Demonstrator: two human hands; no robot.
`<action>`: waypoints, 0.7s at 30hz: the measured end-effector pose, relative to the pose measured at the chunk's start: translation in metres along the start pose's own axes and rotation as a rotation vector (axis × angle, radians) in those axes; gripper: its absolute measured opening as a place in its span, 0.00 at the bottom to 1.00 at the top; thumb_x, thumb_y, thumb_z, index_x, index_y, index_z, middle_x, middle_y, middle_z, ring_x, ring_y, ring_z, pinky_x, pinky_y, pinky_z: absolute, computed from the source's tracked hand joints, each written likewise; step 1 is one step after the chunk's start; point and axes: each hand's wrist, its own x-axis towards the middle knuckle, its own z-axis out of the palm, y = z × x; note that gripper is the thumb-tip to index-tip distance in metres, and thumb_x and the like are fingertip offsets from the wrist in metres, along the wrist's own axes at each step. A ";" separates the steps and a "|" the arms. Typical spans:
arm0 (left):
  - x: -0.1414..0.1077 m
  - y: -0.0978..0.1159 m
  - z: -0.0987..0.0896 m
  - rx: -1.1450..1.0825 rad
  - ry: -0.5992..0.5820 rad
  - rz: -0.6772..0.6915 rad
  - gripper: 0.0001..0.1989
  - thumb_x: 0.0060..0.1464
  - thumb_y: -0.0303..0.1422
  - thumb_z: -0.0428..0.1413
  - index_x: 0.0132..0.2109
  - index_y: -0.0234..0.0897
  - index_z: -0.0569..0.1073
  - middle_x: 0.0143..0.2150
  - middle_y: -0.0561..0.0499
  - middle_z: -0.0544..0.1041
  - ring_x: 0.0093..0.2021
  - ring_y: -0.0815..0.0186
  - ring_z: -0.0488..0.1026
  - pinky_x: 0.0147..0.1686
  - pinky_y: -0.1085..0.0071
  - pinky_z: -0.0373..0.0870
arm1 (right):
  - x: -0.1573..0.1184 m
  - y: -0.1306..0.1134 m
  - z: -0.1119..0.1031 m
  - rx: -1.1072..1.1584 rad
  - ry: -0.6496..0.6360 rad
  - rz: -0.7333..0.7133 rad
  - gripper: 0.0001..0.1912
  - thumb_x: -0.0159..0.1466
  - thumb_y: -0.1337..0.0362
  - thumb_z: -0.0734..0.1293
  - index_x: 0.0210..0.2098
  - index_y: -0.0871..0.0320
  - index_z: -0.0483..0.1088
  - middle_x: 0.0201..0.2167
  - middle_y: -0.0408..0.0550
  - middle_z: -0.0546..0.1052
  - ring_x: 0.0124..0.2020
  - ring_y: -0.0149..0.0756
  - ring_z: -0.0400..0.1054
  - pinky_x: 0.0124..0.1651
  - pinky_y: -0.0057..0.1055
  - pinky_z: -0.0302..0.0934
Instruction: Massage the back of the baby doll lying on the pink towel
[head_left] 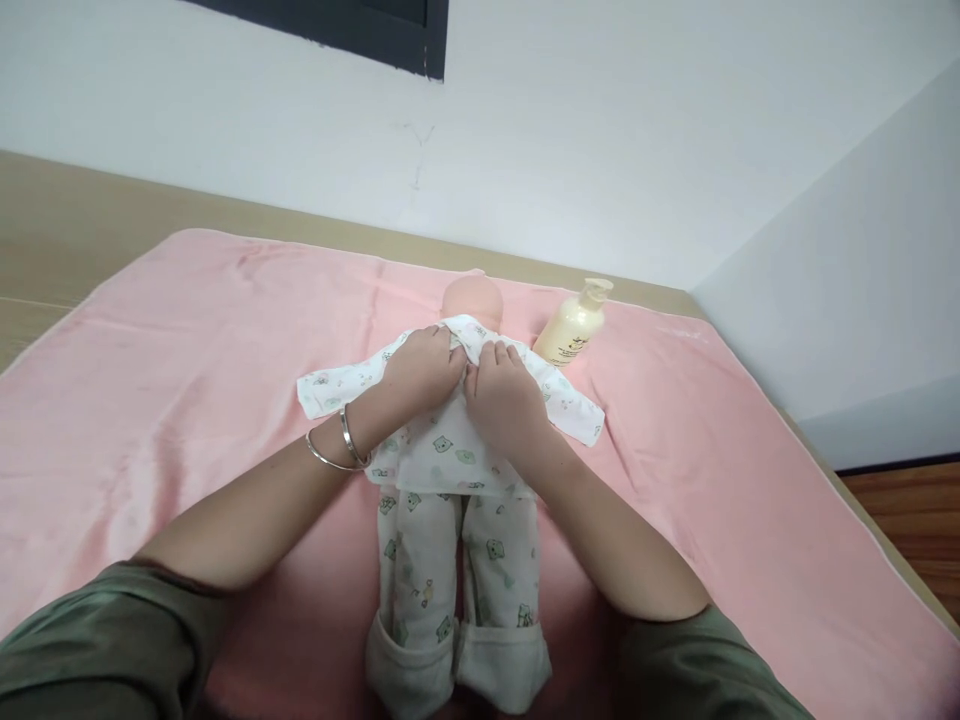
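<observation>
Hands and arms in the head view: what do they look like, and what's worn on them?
The left hand and right hand are ungloved, with no rings showing. Two slim silver bangles circle the left wrist; none shows on the right. The left sleeve and right sleeve are dark olive green, leaving the forearms bare.

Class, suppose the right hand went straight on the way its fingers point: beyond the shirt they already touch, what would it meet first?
Probably the doll's head, just past the top of the patterned shirt, though depth is hard to judge for the right hand.
</observation>
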 end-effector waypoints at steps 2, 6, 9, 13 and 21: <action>-0.001 0.002 0.000 0.017 0.026 0.003 0.16 0.63 0.27 0.43 0.34 0.35 0.75 0.35 0.41 0.75 0.37 0.56 0.71 0.38 0.60 0.68 | 0.004 0.004 -0.005 0.055 -0.050 0.036 0.16 0.71 0.65 0.53 0.43 0.58 0.72 0.40 0.61 0.77 0.47 0.55 0.69 0.58 0.53 0.63; -0.010 0.017 -0.007 0.142 0.051 0.090 0.16 0.62 0.25 0.44 0.36 0.32 0.76 0.36 0.37 0.75 0.40 0.52 0.72 0.41 0.57 0.68 | 0.020 0.019 -0.017 0.147 -0.160 0.147 0.14 0.72 0.61 0.54 0.39 0.55 0.69 0.38 0.56 0.78 0.43 0.50 0.71 0.50 0.45 0.65; -0.018 0.029 -0.015 0.223 0.008 0.151 0.16 0.59 0.22 0.44 0.35 0.31 0.77 0.36 0.35 0.76 0.40 0.50 0.72 0.42 0.56 0.68 | 0.030 0.027 -0.016 0.157 -0.186 0.171 0.14 0.71 0.61 0.54 0.40 0.57 0.69 0.42 0.58 0.79 0.45 0.49 0.71 0.51 0.43 0.64; -0.021 0.032 -0.015 0.224 0.023 0.159 0.17 0.56 0.19 0.44 0.32 0.31 0.77 0.35 0.35 0.75 0.39 0.50 0.71 0.44 0.55 0.68 | 0.034 0.030 -0.007 0.118 -0.157 0.159 0.14 0.72 0.62 0.54 0.44 0.60 0.69 0.46 0.60 0.78 0.48 0.50 0.69 0.55 0.44 0.62; 0.003 0.004 0.002 -0.198 0.054 -0.132 0.13 0.62 0.30 0.45 0.32 0.38 0.71 0.33 0.42 0.76 0.33 0.57 0.71 0.37 0.60 0.67 | 0.009 0.004 -0.001 0.044 -0.104 0.068 0.22 0.72 0.65 0.52 0.55 0.71 0.69 0.58 0.71 0.72 0.61 0.59 0.64 0.67 0.54 0.55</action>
